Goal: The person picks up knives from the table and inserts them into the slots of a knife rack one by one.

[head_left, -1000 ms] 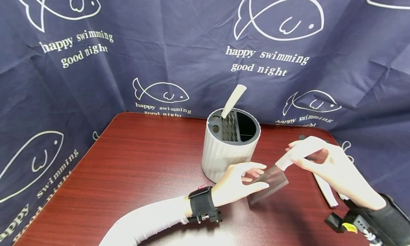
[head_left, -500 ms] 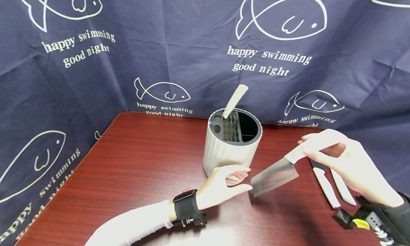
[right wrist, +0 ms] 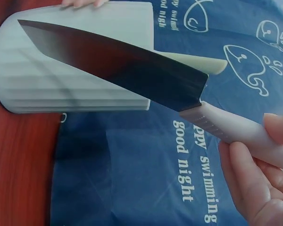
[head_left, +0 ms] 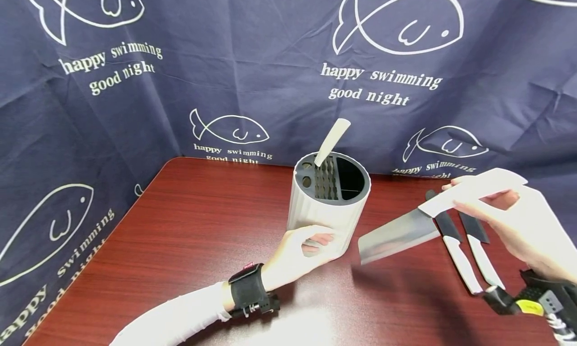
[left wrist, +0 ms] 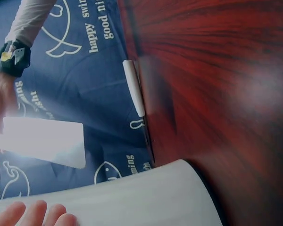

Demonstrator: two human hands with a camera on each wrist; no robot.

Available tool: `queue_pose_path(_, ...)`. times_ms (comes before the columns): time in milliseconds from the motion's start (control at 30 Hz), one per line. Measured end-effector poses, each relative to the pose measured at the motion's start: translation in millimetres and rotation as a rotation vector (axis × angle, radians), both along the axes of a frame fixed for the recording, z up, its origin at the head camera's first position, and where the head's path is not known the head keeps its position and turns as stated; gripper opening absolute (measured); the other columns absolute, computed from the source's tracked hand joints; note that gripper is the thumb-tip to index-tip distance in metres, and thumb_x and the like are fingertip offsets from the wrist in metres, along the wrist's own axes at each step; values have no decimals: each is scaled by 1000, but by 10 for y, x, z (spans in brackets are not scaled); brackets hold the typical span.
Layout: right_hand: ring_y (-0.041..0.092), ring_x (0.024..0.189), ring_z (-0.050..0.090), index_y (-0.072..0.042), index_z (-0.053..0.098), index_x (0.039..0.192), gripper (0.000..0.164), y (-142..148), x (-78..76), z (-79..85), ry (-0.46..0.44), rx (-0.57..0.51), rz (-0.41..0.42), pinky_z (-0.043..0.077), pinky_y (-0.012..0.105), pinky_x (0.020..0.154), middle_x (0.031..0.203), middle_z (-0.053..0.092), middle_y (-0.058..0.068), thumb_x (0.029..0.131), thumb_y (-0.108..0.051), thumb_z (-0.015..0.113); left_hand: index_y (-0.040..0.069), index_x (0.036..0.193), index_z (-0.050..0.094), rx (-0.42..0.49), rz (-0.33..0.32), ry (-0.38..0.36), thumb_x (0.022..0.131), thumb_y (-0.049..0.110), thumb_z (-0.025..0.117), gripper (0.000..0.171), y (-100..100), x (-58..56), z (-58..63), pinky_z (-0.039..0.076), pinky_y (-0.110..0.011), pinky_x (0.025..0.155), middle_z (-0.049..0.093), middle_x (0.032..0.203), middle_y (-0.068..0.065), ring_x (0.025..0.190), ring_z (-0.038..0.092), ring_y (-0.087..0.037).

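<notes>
My right hand (head_left: 525, 231) pinches the white handle of a cleaver (head_left: 398, 234), thumb on one side and fingers on the other. Its broad, shiny blade slants down to the left, above the table and right of a white ribbed knife block (head_left: 315, 213). My left hand (head_left: 293, 258) is low at the block's front with thumb and fingers apart; in the left wrist view its fingertips (left wrist: 37, 212) lie over the block's pale wall. One white-handled knife (head_left: 332, 141) stands in the block's slotted dark top. The right wrist view shows the cleaver's dark blade (right wrist: 122, 66) crossing in front of the block.
Two knives with white handles and black blades, a left one (head_left: 462, 266) and a right one (head_left: 484, 266), lie side by side at the table's right. A blue cloth with fish prints (head_left: 279, 85) hangs behind the reddish-brown table (head_left: 216, 216).
My right hand has carried the cleaver right and slightly up, away from my left hand. The left hand has moved left from around the blade to the block's front.
</notes>
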State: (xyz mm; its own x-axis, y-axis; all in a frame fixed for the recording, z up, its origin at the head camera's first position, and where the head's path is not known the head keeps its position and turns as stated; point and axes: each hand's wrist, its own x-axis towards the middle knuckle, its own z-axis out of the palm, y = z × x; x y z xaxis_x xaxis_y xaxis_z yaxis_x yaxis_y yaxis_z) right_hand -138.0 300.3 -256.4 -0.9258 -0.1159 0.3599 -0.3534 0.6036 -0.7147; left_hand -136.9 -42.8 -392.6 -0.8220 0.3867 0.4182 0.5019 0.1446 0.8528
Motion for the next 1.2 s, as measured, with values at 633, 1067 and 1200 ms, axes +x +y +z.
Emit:
queue_pose_path(633, 24, 111, 65, 16, 63, 112, 37, 258, -253, -59, -14, -967, 598, 58, 32, 84, 114, 68, 23, 87, 31, 40, 5, 115, 67, 83, 84, 34, 84, 7, 75, 32, -428, -93, -17, 58, -42, 83, 71, 106, -13, 95, 68, -28)
queue_pose_path(1067, 32, 109, 65, 19, 64, 103, 32, 289, -348, 98, -42, -1100, 720, 57, 42, 82, 111, 67, 27, 87, 31, 38, 7, 131, 55, 86, 306, 65, 73, 10, 86, 66, -517, -315, -15, 57, -42, 87, 59, 128, -13, 109, 62, -32)
queue_pose_path(1200, 33, 106, 67, 19, 62, 109, 37, 272, -352, 148, -44, -1108, 715, 57, 42, 82, 113, 66, 28, 88, 31, 34, 7, 140, 47, 101, 309, 70, 70, 7, 87, 80, -489, -376, -48, 55, -46, 91, 51, 137, -14, 118, 58, -34)
